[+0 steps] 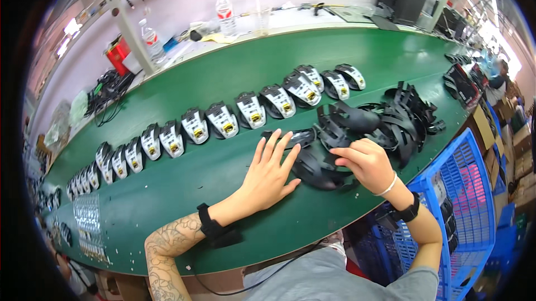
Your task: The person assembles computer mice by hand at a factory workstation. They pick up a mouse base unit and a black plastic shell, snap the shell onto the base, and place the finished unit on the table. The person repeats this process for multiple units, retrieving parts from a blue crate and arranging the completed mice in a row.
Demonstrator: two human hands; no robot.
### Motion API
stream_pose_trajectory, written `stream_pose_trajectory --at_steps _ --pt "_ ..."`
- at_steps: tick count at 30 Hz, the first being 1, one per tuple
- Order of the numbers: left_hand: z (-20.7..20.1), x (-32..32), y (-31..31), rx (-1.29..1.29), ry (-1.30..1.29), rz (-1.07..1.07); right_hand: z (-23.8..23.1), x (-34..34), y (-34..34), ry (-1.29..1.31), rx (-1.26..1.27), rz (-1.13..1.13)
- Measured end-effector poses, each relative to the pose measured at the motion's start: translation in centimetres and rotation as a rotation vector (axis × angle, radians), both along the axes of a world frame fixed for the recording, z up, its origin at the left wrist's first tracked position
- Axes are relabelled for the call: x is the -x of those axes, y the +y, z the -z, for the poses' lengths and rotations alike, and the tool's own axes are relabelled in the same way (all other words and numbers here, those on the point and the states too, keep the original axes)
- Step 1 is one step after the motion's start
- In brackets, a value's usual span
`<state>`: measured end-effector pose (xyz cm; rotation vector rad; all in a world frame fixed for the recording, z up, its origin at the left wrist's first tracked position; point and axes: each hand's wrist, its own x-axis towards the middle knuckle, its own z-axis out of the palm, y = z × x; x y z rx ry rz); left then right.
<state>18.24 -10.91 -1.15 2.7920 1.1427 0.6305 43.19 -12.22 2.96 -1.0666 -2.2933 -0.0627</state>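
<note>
My left hand (269, 170) lies spread over the green table, its fingertips beside or on a dark computer mouse part (301, 137). My right hand (365, 164) is closed, thumb and index finger pinched together just above a curved black mouse shell (318, 173); whether something small is between them is hidden. Behind my right hand rises a heap of loose black mouse shells (405, 119). A long slanting row of half-assembled computer mice, such as this one with white sides and a yellow label (222, 121), stands beyond my left hand.
A blue plastic crate (466, 211) stands against the table's right edge. Clear plastic trays (88, 225) lie at the left. The back shelf holds water bottles (225, 13), a red box (117, 55) and black cables (109, 91). A thin cable (245, 291) hangs by my lap.
</note>
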Motion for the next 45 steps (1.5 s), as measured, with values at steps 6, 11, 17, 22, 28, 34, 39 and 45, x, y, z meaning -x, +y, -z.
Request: stream_pose_trajectory --at_steps 6,11,17,22,28,34,39,45 --pt "-1.9 -2.6 -0.1 0.674 -0.796 0.204 -1.2 2.3 -0.1 0.483 0.269 0.078" --pt "-1.8 -3.7 0.7 0.964 -1.189 0.124 -2.1 3.3 -0.1 0.422 0.279 0.005" --pt "-2.4 -3.2 1.9 0.849 -1.076 0.152 -2.5 2.4 -0.5 0.355 0.338 -0.035" --pt "-3.4 -4.0 2.5 0.903 -1.169 0.161 -2.4 2.6 0.2 0.528 0.309 -0.063" --pt "-4.9 -4.7 3.4 1.09 -1.231 0.135 -3.4 1.7 0.8 0.511 0.162 -0.066" --pt "-3.9 -8.4 -1.2 -0.146 -0.634 0.442 -6.3 -1.1 -0.1 0.491 -0.031 0.171" --pt "1.3 -11.0 -4.7 -0.036 0.093 0.722 -8.1 -2.7 -0.9 0.523 -0.066 0.268" --pt "1.2 -12.2 -4.4 -0.116 0.25 0.416 -6.2 -4.7 -0.8 0.334 0.066 0.34"
